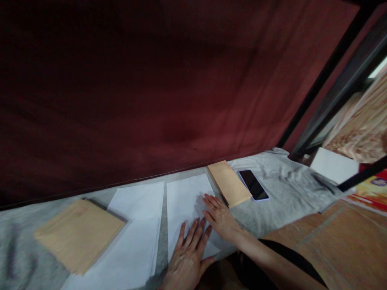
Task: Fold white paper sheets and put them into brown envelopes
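Note:
Both of my hands lie flat on a white sheet of paper (185,197) spread on a grey cloth-covered surface (281,177). My left hand (189,255) presses the sheet's near part with fingers stretched out. My right hand (220,215) rests on the sheet's right edge, fingers extended and slightly apart, close to a small brown envelope (229,183). Neither hand holds anything.
A second white sheet (136,229) lies left of the first, partly covered by a large brown envelope stack (79,233). A dark phone (253,184) lies right of the small envelope. A dark red curtain (151,88) hangs behind. Black metal frame bars (338,88) stand at right.

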`<control>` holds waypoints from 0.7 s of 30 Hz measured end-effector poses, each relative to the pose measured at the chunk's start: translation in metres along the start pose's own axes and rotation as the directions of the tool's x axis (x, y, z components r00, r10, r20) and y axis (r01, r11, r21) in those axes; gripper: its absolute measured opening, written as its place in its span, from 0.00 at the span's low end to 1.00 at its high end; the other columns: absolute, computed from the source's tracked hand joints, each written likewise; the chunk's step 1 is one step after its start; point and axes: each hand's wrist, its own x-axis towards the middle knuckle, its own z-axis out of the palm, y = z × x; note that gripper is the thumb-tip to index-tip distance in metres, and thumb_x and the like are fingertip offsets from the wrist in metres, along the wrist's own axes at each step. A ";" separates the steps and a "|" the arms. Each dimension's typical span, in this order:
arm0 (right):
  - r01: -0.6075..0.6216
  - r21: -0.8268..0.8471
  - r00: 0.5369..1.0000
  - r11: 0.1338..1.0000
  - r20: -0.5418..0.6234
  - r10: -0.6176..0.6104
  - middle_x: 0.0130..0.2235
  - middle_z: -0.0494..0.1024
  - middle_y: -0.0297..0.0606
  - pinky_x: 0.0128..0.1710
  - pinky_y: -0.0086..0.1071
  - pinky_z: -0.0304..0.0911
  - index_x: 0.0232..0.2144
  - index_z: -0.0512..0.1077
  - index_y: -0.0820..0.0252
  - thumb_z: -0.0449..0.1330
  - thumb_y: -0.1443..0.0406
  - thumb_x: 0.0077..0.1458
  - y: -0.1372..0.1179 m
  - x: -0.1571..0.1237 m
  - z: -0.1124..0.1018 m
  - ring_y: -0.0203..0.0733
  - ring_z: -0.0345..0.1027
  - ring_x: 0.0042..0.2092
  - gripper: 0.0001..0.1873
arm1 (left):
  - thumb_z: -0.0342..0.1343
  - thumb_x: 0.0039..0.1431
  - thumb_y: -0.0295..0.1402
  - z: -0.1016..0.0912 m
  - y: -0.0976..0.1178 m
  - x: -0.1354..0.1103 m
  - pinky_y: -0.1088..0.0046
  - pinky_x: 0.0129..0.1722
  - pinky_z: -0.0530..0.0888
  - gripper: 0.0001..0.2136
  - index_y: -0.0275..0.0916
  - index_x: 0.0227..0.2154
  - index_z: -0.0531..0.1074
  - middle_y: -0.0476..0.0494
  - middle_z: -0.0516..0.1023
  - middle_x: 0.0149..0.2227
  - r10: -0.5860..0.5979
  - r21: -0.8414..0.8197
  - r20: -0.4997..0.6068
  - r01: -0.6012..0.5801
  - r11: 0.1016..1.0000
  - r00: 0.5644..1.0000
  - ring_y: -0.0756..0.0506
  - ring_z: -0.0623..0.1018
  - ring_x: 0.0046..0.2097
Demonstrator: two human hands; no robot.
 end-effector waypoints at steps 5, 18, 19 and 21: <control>-0.012 0.023 1.000 1.000 0.008 0.012 0.66 0.64 0.48 0.66 0.54 0.56 0.64 0.65 0.61 0.49 0.62 0.68 -0.005 0.018 -0.001 0.51 0.57 0.67 0.25 | 0.52 0.63 0.33 0.005 -0.004 0.009 0.51 0.65 0.65 0.29 0.45 0.68 0.56 0.42 0.66 0.67 0.018 0.014 -0.011 -0.018 1.000 1.000 0.40 0.65 0.67; 0.058 0.085 0.998 0.995 0.020 -0.059 0.69 0.58 0.47 0.67 0.47 0.57 0.69 0.54 0.65 0.47 0.61 0.70 -0.043 -0.012 0.019 0.47 0.52 0.70 0.29 | 0.45 0.66 0.29 0.037 0.006 -0.010 0.53 0.66 0.62 0.33 0.35 0.71 0.40 0.34 0.69 0.64 -0.057 0.004 -0.259 0.060 0.998 0.964 0.40 0.68 0.66; 0.084 0.079 0.996 0.993 0.024 -0.086 0.69 0.58 0.46 0.67 0.47 0.57 0.70 0.53 0.64 0.47 0.61 0.70 -0.045 -0.018 0.020 0.46 0.52 0.70 0.29 | 0.44 0.65 0.29 0.039 0.009 -0.011 0.52 0.67 0.60 0.34 0.34 0.71 0.39 0.33 0.68 0.65 -0.078 0.014 -0.266 0.084 0.996 0.961 0.39 0.68 0.66; 0.123 0.052 0.992 0.991 0.027 -0.124 0.70 0.58 0.45 0.68 0.46 0.56 0.70 0.52 0.63 0.49 0.61 0.70 -0.043 -0.029 0.019 0.46 0.52 0.70 0.30 | 0.43 0.65 0.28 0.040 0.010 -0.011 0.52 0.67 0.60 0.34 0.33 0.71 0.38 0.33 0.67 0.66 -0.122 0.041 -0.260 0.137 0.990 0.958 0.39 0.67 0.66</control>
